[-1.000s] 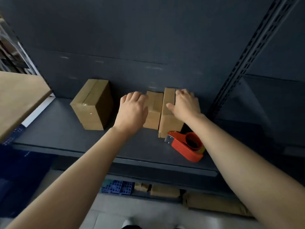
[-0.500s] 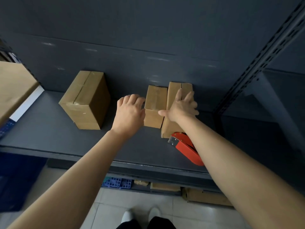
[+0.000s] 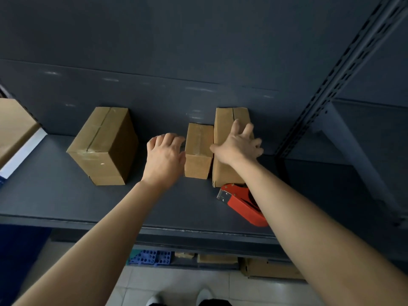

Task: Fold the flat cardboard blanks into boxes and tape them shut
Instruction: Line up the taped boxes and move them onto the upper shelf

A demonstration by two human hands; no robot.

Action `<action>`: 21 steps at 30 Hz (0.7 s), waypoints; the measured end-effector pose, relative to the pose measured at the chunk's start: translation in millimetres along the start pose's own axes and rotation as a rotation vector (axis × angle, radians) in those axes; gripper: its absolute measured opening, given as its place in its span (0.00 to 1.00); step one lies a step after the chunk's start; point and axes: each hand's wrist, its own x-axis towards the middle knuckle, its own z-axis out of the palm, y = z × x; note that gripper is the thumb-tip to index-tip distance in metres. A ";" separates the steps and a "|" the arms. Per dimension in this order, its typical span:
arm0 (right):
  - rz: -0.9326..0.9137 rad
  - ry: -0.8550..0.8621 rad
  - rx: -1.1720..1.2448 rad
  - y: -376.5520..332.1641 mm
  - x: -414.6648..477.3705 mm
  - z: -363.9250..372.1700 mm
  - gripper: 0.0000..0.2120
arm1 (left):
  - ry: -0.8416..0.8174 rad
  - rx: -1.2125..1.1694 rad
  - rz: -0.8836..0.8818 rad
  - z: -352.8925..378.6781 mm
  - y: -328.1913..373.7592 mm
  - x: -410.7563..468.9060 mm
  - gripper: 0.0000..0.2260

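1. Head view, the work: three closed cardboard boxes stand on the dark shelf (image 3: 66,199). The large box (image 3: 103,146) sits apart to the left. The small box (image 3: 198,149) and the tall box (image 3: 224,124) stand touching, side by side, near the back wall.
2. Head view, left hand (image 3: 164,157): it lies against the small box's left side, fingers loosely bent and their tips hidden. Its grip closes on nothing that I can see.
3. Head view, right hand (image 3: 237,146): its grip is wide open, with the fingers spread flat on the tall box's top and the thumb reaching toward the small box. It presses rather than grasps.
4. Head view, tools and stock: the red tape dispenser (image 3: 240,204) lies on the shelf just in front of the tall box, partly under the right forearm, and neither hand holds it. Below the shelf, what look like flat cardboard pieces (image 3: 217,259) lie beside a blue crate (image 3: 152,258).
5. Step in hand, as I judge it: these boxes look finished, with glossy tape showing along the seams, and the hands are squaring the pair into a row.
6. Next move, likely: let go, fetch a fresh blank and fold it. That calls for both hands free and the dispenser within reach for sealing.
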 end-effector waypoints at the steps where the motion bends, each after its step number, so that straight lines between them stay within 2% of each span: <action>1: -0.003 0.029 -0.002 -2.1 -2.4 -5.9 0.46 | 0.009 -0.002 0.004 -2.8 -2.4 1.1 0.15; 4: -0.010 0.112 -0.043 -14.8 -15.7 -20.4 0.45 | 0.061 0.018 0.003 -11.2 -18.2 1.4 0.14; 7: -0.037 0.186 -0.068 -36.3 -35.6 -30.6 0.45 | 0.087 0.042 -0.070 -25.6 -43.9 -0.3 0.14; 14: -0.179 0.265 -0.066 -108.0 -77.2 -30.1 0.46 | 0.055 0.172 -0.250 -60.0 -115.5 -1.7 0.22; 18: -0.217 0.287 -0.082 -139.8 -89.4 -19.5 0.46 | -0.139 0.173 -0.473 -62.8 -156.3 -0.8 0.38; 21: -0.223 0.283 -0.099 -153.1 -92.5 -10.5 0.46 | -0.286 0.056 -0.584 -60.9 -174.6 1.3 0.42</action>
